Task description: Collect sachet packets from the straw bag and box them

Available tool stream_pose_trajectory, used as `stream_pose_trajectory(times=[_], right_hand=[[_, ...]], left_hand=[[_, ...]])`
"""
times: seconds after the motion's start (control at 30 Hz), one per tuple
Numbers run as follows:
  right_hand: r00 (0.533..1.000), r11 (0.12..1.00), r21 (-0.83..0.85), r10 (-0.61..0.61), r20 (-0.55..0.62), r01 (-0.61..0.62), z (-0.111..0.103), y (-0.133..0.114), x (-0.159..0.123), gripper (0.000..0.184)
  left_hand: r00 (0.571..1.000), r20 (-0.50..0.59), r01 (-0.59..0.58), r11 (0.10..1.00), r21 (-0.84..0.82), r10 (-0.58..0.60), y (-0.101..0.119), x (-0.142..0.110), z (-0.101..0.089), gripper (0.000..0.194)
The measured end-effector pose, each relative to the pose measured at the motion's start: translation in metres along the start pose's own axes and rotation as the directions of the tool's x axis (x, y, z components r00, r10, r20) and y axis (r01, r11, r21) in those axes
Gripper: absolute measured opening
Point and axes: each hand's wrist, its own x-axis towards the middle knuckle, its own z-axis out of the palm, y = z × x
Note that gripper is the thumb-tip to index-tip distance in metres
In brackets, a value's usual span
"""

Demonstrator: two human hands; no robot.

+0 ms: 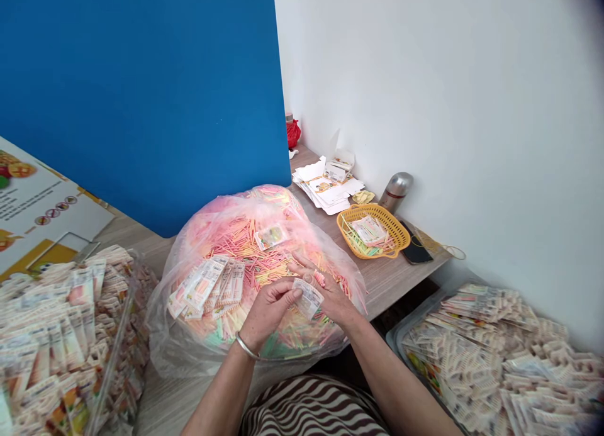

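Two hands operated from my station: left hand (267, 313), bangle at wrist (246, 346), and right hand (333, 294), both over the bag.
Fingers: left closed on a printed sachet (307, 299); right fingers (306, 266) spread open, sachet against them.
Sachet position: between both hands, above the bag.
Landmark: clear plastic bag (163, 341) of pastel sticks (240, 234).
Left of bag: clear bin (125, 316) of sachets.
Right of bag: tray of sachets (495, 360).
Beyond bag: yellow basket (372, 231), steel flask (395, 192), paper cartons (328, 187).
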Motion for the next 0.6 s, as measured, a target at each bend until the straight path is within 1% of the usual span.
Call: stream_pose_trajectory(times=[0.1,0.17,0.27,0.33,0.4,0.47,0.53,0.6], right_hand=[[0.998,0.998,-0.044,-0.05,0.048,0.052,0.003,-0.004,0.001,0.043],[0.998,0.997,-0.057,-0.049,0.041,0.052,0.005,0.0,0.002,0.045],[0.999,0.995,-0.095,-0.026,-0.027,0.023,0.005,0.01,0.006,0.046],[0.995,0.979,-0.202,-0.047,-0.093,0.027,0.003,0.015,0.008,0.044],[0.985,0.938,-0.345,-0.081,-0.151,0.024,0.0,0.016,0.009,0.042],[0.977,0.906,-0.423,-0.092,-0.193,0.002,-0.002,0.014,0.008,0.04],[0.976,0.916,-0.4,-0.072,-0.205,-0.016,-0.003,0.01,0.007,0.036],[0.978,0.951,-0.309,-0.036,-0.206,-0.031,-0.002,0.008,0.006,0.034]], left_hand=[[0.997,-0.028,-0.077,0.994,0.075,0.079,0.002,-0.001,0.003,0.021],[0.991,-0.074,-0.103,0.99,0.1,0.111,0.001,-0.001,0.004,0.022],[0.981,-0.167,-0.085,0.991,0.102,0.102,-0.001,-0.001,-0.001,0.024],[0.966,-0.245,-0.063,0.994,0.094,0.085,-0.003,-0.001,-0.007,0.025],[0.943,-0.323,-0.047,0.993,0.107,0.08,-0.003,-0.001,-0.012,0.026],[0.929,-0.365,-0.025,0.992,0.125,0.069,-0.003,-0.001,-0.015,0.026],[0.93,-0.365,-0.002,0.991,0.133,0.051,-0.003,-0.001,-0.016,0.027],[0.93,-0.366,0.016,0.989,0.148,0.04,-0.004,-0.001,-0.014,0.03]])
